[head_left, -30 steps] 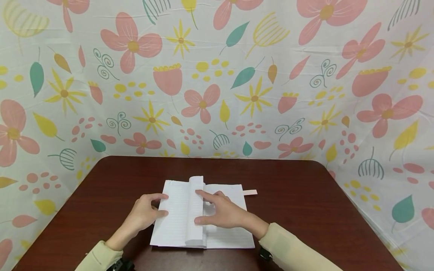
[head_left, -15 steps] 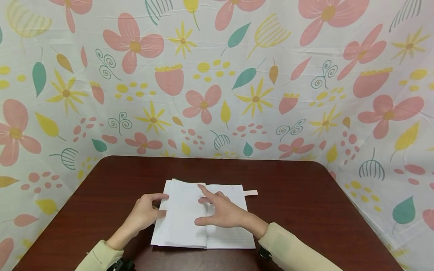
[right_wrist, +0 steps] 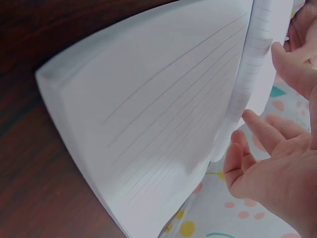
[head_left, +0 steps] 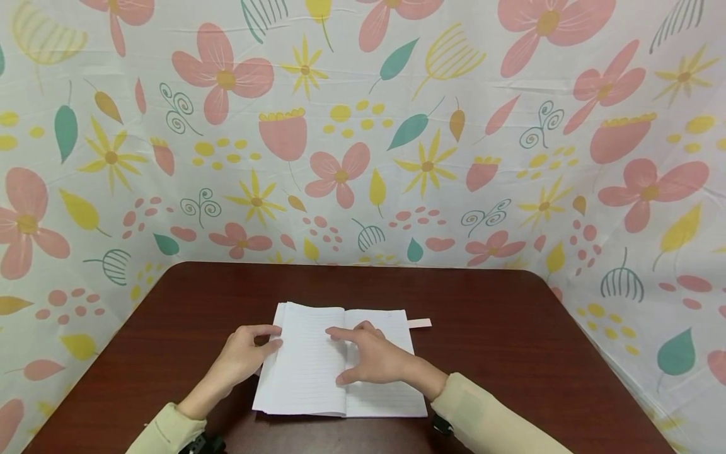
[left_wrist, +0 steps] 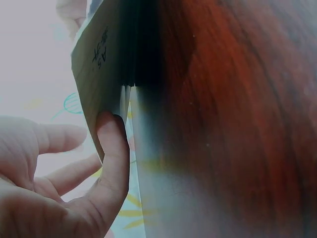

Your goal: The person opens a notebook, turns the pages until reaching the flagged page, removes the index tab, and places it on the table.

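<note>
An open notebook (head_left: pixel 309 362) with lined white pages lies in the middle of the table. At its left edge my left hand (head_left: pixel 241 356) holds the stack of pages and cover between thumb and fingers. The left wrist view shows one finger (left_wrist: pixel 114 158) against the cover (left_wrist: pixel 96 64), which bears handwritten marks. Over the spine is my right hand (head_left: pixel 377 356), its thumb and index finger spread apart and touching the pages. In the right wrist view the right hand's fingertips (right_wrist: pixel 247 116) meet the paper near the centre fold, other fingers loosely bent.
A pale paper strip (head_left: pixel 420 323) sticks out from the notebook's upper right edge. The dark brown table (head_left: pixel 499 340) extends around it. Behind and at both sides hangs a white cloth (head_left: pixel 363 157) printed with flowers and leaves.
The leaf that stood curled over the spine has turned over and now lies flat on the left side. My right index finger has slid down the page; my left thumb has shifted upward.
</note>
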The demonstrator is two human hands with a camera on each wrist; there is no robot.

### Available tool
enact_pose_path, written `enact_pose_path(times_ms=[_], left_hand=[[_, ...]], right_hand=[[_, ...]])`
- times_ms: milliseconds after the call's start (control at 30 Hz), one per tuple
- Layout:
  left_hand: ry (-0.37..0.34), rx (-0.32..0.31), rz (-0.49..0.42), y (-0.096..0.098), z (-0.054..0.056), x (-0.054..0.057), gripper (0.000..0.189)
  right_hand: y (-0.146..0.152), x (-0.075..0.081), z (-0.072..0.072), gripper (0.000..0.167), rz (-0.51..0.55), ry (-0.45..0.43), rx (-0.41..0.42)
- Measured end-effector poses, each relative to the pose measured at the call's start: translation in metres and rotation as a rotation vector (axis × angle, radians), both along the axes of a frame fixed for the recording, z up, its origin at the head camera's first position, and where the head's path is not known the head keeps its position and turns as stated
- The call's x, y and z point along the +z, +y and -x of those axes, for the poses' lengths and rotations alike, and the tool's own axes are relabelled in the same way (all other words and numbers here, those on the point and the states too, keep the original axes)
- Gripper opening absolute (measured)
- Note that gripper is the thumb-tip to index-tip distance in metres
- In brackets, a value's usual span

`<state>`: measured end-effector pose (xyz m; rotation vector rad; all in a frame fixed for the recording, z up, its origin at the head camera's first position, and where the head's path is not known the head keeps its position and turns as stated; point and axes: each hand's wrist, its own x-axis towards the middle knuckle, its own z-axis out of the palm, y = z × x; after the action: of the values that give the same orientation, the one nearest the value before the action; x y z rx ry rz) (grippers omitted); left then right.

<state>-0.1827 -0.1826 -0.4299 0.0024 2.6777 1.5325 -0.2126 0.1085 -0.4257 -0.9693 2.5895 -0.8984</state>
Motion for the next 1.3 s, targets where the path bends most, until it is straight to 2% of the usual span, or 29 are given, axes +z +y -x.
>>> enact_pose_path(times_ms=[167, 367, 733, 1000, 1300], left_hand=[[-0.016, 0.001, 0.052, 0.001, 0.000, 0.002, 0.043], [-0.018, -0.018, 0.065, 0.001, -0.002, 0.002, 0.052], [0.041, -0.019, 0.045, 0.000, -0.001, 0.001, 0.062], [0.037, -0.026, 0.047, 0.000, -0.002, 0.000, 0.056], [0.038, -0.028, 0.057, -0.001, -0.001, 0.000, 0.050]], right_hand=[[-0.001, 0.000, 0.000, 0.084, 0.003, 0.008, -0.002], [-0.002, -0.002, -0.002, 0.081, 0.000, -0.002, -0.003], [0.007, 0.003, -0.007, 0.080, 0.034, -0.016, -0.016], [0.039, 0.002, -0.009, 0.075, 0.060, 0.019, -0.038], [0.086, 0.001, -0.014, 0.082, -0.023, 0.028, -0.099]])
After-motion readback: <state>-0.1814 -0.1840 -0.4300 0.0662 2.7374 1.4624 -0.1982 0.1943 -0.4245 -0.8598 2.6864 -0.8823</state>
